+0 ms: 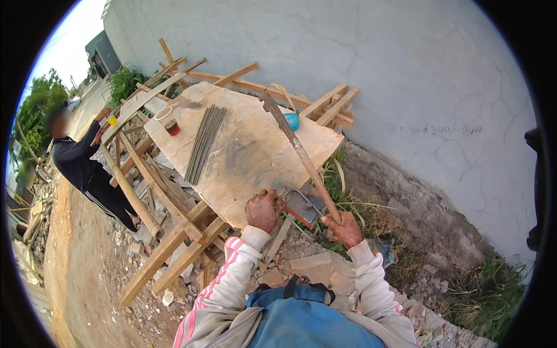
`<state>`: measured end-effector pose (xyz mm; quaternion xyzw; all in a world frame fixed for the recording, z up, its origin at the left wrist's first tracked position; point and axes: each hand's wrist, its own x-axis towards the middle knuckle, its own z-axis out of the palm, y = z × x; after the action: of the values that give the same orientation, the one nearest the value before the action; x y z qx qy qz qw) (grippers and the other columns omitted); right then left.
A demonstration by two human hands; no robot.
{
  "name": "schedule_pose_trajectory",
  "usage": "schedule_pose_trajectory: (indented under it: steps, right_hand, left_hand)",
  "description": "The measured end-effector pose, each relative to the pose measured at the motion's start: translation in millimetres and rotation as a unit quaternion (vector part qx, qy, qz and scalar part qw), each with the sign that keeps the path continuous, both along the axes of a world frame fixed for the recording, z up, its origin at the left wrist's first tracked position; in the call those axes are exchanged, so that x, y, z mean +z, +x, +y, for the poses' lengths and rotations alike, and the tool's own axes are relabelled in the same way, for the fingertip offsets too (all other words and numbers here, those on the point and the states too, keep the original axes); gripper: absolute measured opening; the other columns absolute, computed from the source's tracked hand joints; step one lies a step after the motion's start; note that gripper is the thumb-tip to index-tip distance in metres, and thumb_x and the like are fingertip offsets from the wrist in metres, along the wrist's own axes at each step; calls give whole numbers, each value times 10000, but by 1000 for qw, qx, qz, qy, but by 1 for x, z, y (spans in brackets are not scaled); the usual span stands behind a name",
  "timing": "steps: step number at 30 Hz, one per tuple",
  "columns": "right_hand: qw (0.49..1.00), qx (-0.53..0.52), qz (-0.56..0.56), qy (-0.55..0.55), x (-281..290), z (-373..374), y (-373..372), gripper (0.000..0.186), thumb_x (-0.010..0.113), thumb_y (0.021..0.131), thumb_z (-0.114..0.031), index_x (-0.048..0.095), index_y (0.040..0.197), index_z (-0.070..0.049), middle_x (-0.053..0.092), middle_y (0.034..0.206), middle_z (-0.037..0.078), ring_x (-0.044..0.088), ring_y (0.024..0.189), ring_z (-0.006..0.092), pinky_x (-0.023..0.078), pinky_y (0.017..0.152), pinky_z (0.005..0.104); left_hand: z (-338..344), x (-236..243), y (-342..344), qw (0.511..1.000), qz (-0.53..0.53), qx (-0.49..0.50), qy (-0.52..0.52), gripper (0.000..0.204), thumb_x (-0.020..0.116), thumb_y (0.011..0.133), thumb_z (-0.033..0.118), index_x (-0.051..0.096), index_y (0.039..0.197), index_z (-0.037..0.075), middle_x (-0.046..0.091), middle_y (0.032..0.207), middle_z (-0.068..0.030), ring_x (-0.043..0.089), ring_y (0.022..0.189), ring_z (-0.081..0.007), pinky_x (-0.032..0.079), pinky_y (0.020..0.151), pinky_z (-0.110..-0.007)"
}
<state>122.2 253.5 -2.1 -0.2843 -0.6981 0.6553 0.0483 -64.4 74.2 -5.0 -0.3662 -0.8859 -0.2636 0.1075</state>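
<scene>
Rusty bar (pixel 301 152) clenched in right hand (pixel 343 228); left hand (pixel 264 210) curled at bent rod (pixel 307 199), grip unclear. Steel rods (pixel 204 145) on board (pixel 258 130).

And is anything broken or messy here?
Yes, a bit. The wall behind looks damaged, because thin, crooked lines like cracks run across it. The board looks dirty: it is smudged dark around its middle, while much of the rest is paler. Nothing looks freshly spilled.

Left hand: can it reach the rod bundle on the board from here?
Probably yes: only bare board shows between the left hand and the near end of the rod bundle, though the hand seems closed on a bent rod.
</scene>
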Motion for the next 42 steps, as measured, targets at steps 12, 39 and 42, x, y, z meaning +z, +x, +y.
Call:
schedule_pose_trajectory:
  steps: [12,39,42]
  right_hand:
    - [998,-56,11,-28,-22,-9,3,293,730,924,-318,678,954,-31,557,633,-11,515,546,91,423,518,292]
    - [816,11,-222,534,-19,146,219,264,820,723,-332,701,720,-96,601,587,154,619,602,393,491,599,452]
    - [799,35,-234,553,-11,176,201,268,807,725,-339,686,703,-101,615,614,163,633,637,399,498,617,463]
  left_hand:
    - [31,-23,1,996,82,36,0,108,656,860,202,664,915,108,638,880,-102,643,830,-321,491,740,-461]
    - [25,-12,1,998,48,5,28,87,688,797,145,661,873,112,579,832,-82,603,812,-302,482,718,-444]
    - [23,-11,2,999,34,1,6,73,660,834,170,665,874,109,600,866,-87,617,845,-295,479,751,-445]
